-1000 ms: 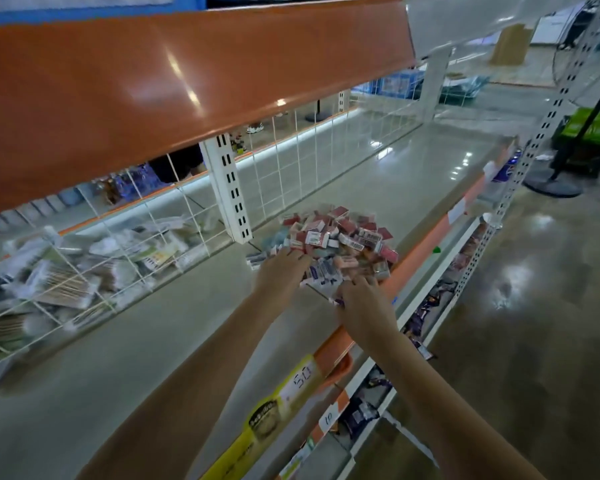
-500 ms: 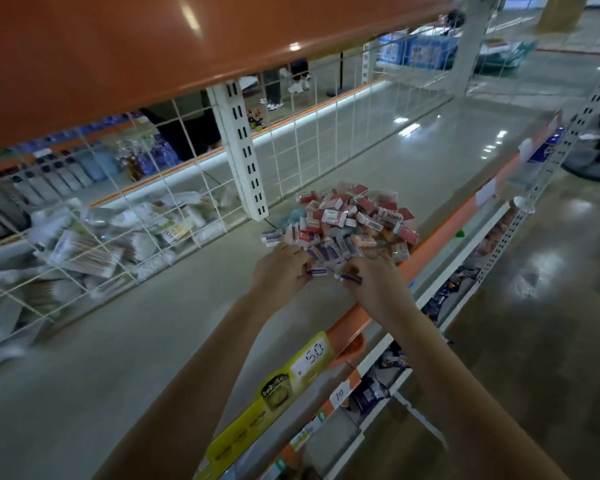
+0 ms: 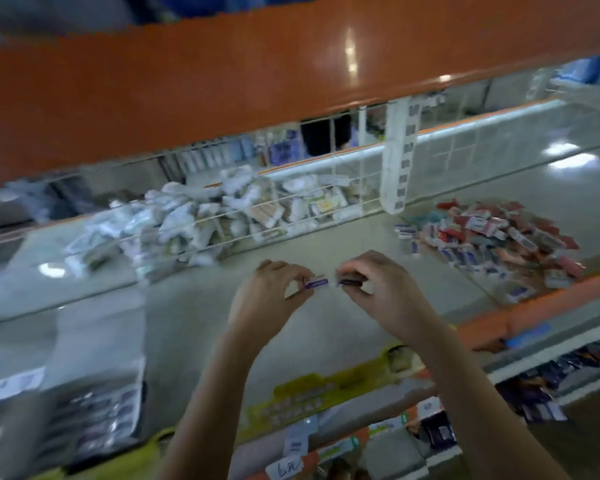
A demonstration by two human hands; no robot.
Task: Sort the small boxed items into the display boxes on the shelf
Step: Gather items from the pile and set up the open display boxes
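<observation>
My left hand is raised above the shelf, fingers curled, pinching a small purple-and-white box between thumb and fingertips. The grip is narrow and closed on that box.

My right hand is level with the left, just beside it, fingers curled over a small dark purple box. The grip is narrow and holds that box from above; a pale edge shows below the fingers, but motion blur prevents identification.

The two held boxes are end to end, near each other, between the hands. Whether they touch cannot be determined.

The pile of small boxed items lies on the shelf to the right of both hands, well apart from them. It contains red, pink, white and blue-purple boxes in a loose heap near the front edge of the shelf.

A display box stands at the lower left on the shelf, holding rows of dark items; detail is blurred.

Behind the hands, a white wire grid backs the shelf, with white packets heaped behind it. An orange shelf beam runs overhead. A yellow price strip lines the front edge of the shelf below my forearms.
</observation>
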